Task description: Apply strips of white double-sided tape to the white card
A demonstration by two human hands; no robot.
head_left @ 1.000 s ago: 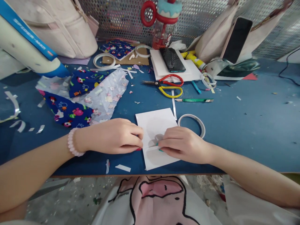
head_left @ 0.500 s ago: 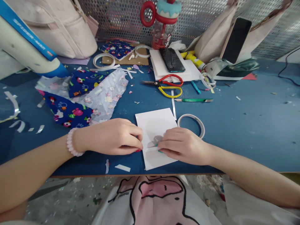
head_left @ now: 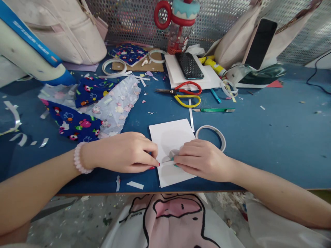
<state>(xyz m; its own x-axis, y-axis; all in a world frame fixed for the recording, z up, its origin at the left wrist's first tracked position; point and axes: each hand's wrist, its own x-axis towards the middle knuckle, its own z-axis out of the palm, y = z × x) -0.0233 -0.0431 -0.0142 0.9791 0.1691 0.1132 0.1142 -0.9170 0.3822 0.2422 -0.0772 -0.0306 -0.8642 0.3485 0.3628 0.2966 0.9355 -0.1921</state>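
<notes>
A folded-looking white card (head_left: 172, 132) lies on the blue table near its front edge. A thin white strip (head_left: 167, 162), probably tape, crosses its lower part between my hands. My left hand (head_left: 129, 153) is closed in a pinch at the card's left edge, fingertips on the strip's left end. From the right, my right hand (head_left: 203, 160) rests over the card, its fingers pressed together on the strip. Its right end is hidden under that hand. Just beyond my right hand lies a roll of white tape (head_left: 224, 141).
Scissors (head_left: 181, 93) and a green craft knife (head_left: 214, 110) lie beyond the card. Patterned blue fabric-like sheets (head_left: 77, 120) are at left. A phone (head_left: 190, 66) rests on white boards (head_left: 173, 74); a cup (head_left: 178, 38) stands behind. Paper scraps (head_left: 134, 185) are scattered around.
My left hand has shifted slightly right and down, so its fingertips now overlap the card's left edge. My right hand has barely moved.
</notes>
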